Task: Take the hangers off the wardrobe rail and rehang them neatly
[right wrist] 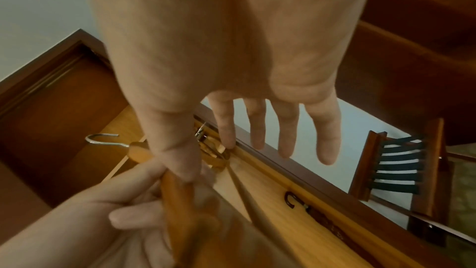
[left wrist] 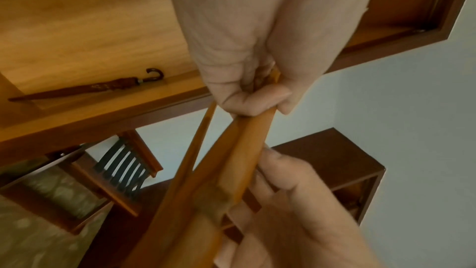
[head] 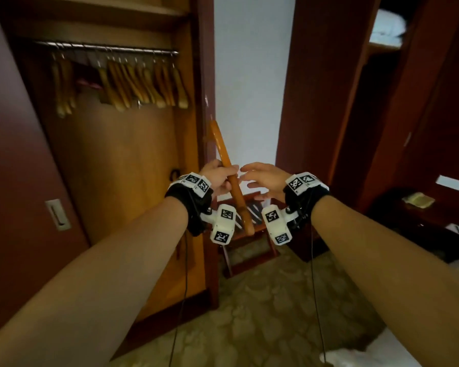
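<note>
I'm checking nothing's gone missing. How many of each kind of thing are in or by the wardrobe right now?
Hanger held in the left hand: 1
Umbrella: 1
Luggage rack: 1
Rail: 1
Hangers on the rail: too blurred to count
Total: 4, plus the hangers on the rail

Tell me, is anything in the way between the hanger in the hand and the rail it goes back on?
Nothing visible blocks it. The left hand holds the wooden hanger before the open wardrobe, and the rail is up and left, with a free gap among the hanging hangers.
</note>
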